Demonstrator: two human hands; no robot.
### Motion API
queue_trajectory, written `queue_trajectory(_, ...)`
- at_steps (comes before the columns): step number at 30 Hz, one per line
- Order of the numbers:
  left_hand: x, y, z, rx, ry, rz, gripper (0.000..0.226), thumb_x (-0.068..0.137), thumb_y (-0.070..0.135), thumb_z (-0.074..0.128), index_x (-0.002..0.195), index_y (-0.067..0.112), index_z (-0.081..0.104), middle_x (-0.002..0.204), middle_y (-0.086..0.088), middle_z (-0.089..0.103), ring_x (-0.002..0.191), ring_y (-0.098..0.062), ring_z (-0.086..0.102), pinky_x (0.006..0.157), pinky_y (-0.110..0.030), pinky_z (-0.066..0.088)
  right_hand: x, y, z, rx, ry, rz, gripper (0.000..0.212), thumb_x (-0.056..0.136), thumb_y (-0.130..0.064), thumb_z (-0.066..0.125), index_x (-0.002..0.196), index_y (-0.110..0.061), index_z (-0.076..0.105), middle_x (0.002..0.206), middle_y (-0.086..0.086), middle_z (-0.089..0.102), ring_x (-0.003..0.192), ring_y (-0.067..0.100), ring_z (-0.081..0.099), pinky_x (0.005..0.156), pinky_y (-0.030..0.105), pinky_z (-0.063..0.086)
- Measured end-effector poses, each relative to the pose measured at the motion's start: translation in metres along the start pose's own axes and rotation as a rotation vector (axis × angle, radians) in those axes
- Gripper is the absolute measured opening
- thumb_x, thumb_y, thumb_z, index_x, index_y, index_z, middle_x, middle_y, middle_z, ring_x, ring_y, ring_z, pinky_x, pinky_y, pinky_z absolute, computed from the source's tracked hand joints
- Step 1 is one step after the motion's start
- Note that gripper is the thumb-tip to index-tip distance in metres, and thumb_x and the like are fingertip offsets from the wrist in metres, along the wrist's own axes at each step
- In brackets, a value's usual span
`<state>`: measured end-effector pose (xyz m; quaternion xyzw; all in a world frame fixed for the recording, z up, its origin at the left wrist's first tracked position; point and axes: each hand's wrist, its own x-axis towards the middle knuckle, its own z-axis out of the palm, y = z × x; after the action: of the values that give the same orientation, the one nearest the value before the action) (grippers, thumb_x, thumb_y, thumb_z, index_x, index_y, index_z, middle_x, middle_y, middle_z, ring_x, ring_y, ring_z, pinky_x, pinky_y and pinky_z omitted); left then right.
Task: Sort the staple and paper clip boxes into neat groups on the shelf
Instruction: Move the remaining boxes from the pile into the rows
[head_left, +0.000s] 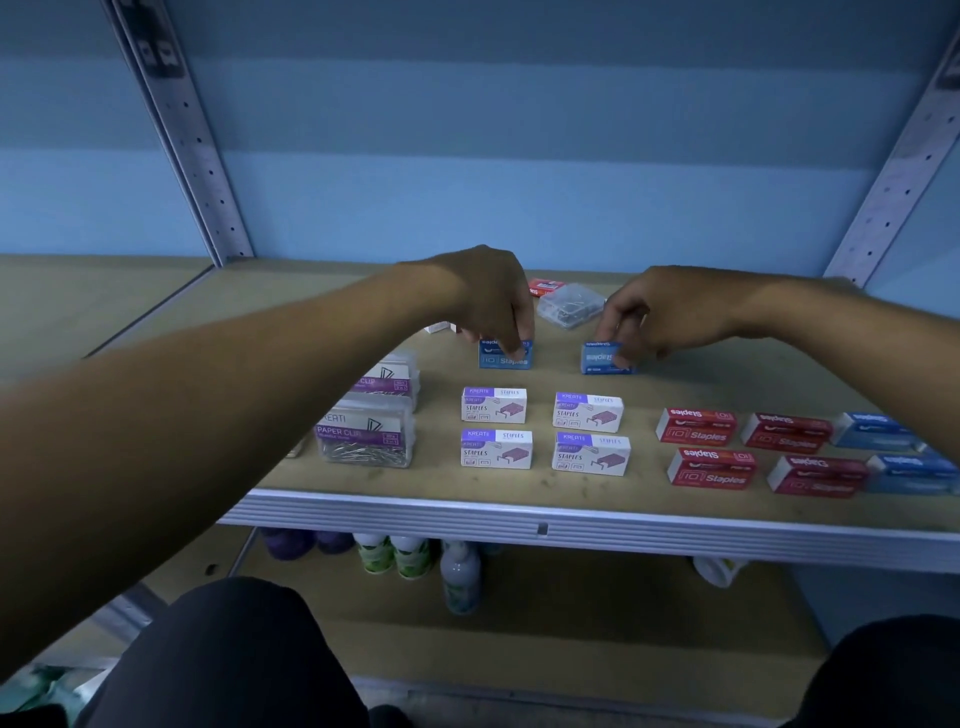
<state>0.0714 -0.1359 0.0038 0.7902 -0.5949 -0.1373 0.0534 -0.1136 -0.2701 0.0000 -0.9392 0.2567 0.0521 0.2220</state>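
Observation:
My left hand (493, 296) pinches a blue staples box (505, 355) resting on the wooden shelf (727, 374). A second blue staples box (602, 358) is held by my right hand (670, 317), slightly tilted. In front of them several white-and-purple staples boxes (494, 404) form a square block. Several red staples boxes (696, 427) sit in rows to the right, with two blue boxes (878, 431) beyond them. Two clear paper clip boxes (366, 436) stand at the left. A clear clip box (570, 305) and a red box (545, 286) lie behind my hands.
The shelf's metal front edge (540, 519) runs across below the boxes. Perforated uprights (197, 140) frame the bay on both sides. Bottles (460, 577) stand on the lower shelf. A small white box (439, 327) peeks out under my left wrist.

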Motion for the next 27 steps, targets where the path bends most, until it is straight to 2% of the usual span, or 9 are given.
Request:
queue_trajectory(5, -0.001, -0.004, 0.005, -0.047, 0.071, 0.022, 0.02, 0.072, 0.026, 0.086, 0.091, 0.024, 0.081, 0.088, 0.003, 0.077, 0.083, -0.02, 0.074, 0.069, -0.032, 0.058, -0.006, -0.005, -0.003, 0.103, 0.012, -0.055, 0.025, 0.092, -0.012, 0.065, 0.102, -0.03, 0.079, 0.1, -0.004, 0.071, 0.085, 0.009, 0.067, 0.081, 0.024, 0.059)
queue_trajectory(8, 0.0, -0.006, 0.007, -0.088, 0.092, 0.028, 0.02, 0.072, 0.024, 0.086, 0.091, 0.022, 0.081, 0.087, 0.006, 0.076, 0.086, -0.017, 0.073, 0.071, -0.028, 0.06, -0.006, -0.011, -0.005, 0.029, 0.029, -0.092, 0.035, 0.087, -0.012, 0.068, 0.11, -0.037, 0.075, 0.104, 0.0, 0.066, 0.082, 0.015, 0.064, 0.068, 0.016, 0.052)
queue_trajectory(9, 0.0, -0.006, 0.008, -0.094, 0.094, 0.028, 0.02, 0.073, 0.023, 0.086, 0.093, 0.021, 0.081, 0.087, 0.006, 0.076, 0.086, -0.016, 0.072, 0.069, -0.026, 0.059, -0.006, -0.013, -0.005, -0.013, 0.038, -0.102, 0.039, 0.086, -0.012, 0.07, 0.113, -0.039, 0.072, 0.105, 0.001, 0.065, 0.084, 0.017, 0.063, 0.068, 0.019, 0.051)
queue_trajectory(11, 0.0, -0.007, 0.009, -0.113, 0.093, 0.025, 0.021, 0.074, 0.022, 0.085, 0.095, 0.019, 0.081, 0.087, 0.006, 0.075, 0.086, -0.014, 0.072, 0.065, -0.022, 0.058, -0.004, -0.017, -0.004, -0.083, 0.059, -0.11, 0.045, 0.083, -0.013, 0.074, 0.12, -0.04, 0.068, 0.109, 0.003, 0.064, 0.093, 0.023, 0.062, 0.08, 0.032, 0.051)
queue_trajectory(13, 0.0, -0.007, 0.009, -0.141, 0.09, 0.019, 0.021, 0.075, 0.02, 0.085, 0.096, 0.018, 0.081, 0.084, 0.007, 0.073, 0.084, -0.011, 0.071, 0.061, -0.02, 0.058, 0.0, -0.02, -0.002, -0.138, 0.068, -0.116, 0.051, 0.083, -0.014, 0.076, 0.125, -0.04, 0.063, 0.111, 0.001, 0.063, 0.095, 0.021, 0.062, 0.085, 0.037, 0.051)
queue_trajectory(17, -0.001, -0.009, 0.011, -0.186, 0.088, 0.009, 0.02, 0.075, 0.02, 0.084, 0.095, 0.019, 0.081, 0.082, 0.011, 0.073, 0.08, -0.009, 0.07, 0.064, -0.022, 0.059, 0.008, -0.026, 0.006, -0.228, 0.062, -0.136, 0.058, 0.085, -0.018, 0.076, 0.134, -0.041, 0.054, 0.107, -0.009, 0.058, 0.088, 0.006, 0.057, 0.076, 0.027, 0.049)
queue_trajectory(20, -0.002, -0.011, 0.012, -0.184, 0.1, 0.014, 0.019, 0.075, 0.021, 0.084, 0.094, 0.022, 0.081, 0.081, 0.013, 0.073, 0.077, -0.009, 0.071, 0.068, -0.024, 0.06, 0.014, -0.028, 0.011, -0.227, 0.089, -0.153, 0.059, 0.086, -0.019, 0.075, 0.138, -0.036, 0.052, 0.103, -0.01, 0.059, 0.088, 0.006, 0.057, 0.07, 0.021, 0.045)
queue_trajectory(23, -0.003, -0.011, 0.013, -0.174, 0.107, 0.012, 0.018, 0.075, 0.022, 0.084, 0.093, 0.023, 0.081, 0.08, 0.014, 0.073, 0.078, -0.011, 0.072, 0.072, -0.026, 0.061, 0.018, -0.031, 0.015, -0.214, 0.088, -0.147, 0.06, 0.085, -0.02, 0.076, 0.138, -0.034, 0.052, 0.1, -0.012, 0.062, 0.089, 0.006, 0.058, 0.071, 0.021, 0.045)
queue_trajectory(27, -0.005, -0.01, 0.013, -0.161, 0.113, 0.008, 0.019, 0.076, 0.022, 0.084, 0.094, 0.024, 0.081, 0.084, 0.013, 0.074, 0.083, -0.015, 0.073, 0.076, -0.031, 0.061, 0.021, -0.032, 0.022, -0.214, 0.059, -0.138, 0.059, 0.083, -0.02, 0.078, 0.135, -0.032, 0.054, 0.095, -0.015, 0.064, 0.081, -0.003, 0.056, 0.069, 0.019, 0.041)
